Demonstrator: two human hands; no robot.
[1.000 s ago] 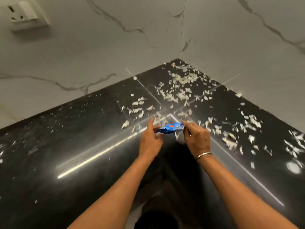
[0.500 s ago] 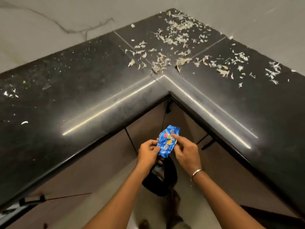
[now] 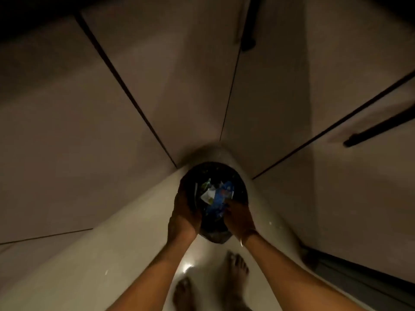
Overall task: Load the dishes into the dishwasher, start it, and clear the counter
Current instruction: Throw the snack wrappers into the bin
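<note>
Floor [image 3: 107,254] by the cabinets [image 3: 67,131] now: wrapper [image 3: 224,195] went into the bin [image 3: 211,165], worktop's lighter; left hand [image 3: 183,213] grips its rim, right hand [image 3: 239,217] unclear.

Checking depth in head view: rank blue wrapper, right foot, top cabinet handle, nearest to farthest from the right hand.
1. blue wrapper, at the right hand's fingers, in the bin.
2. right foot, on the floor below.
3. top cabinet handle, far above.
</note>
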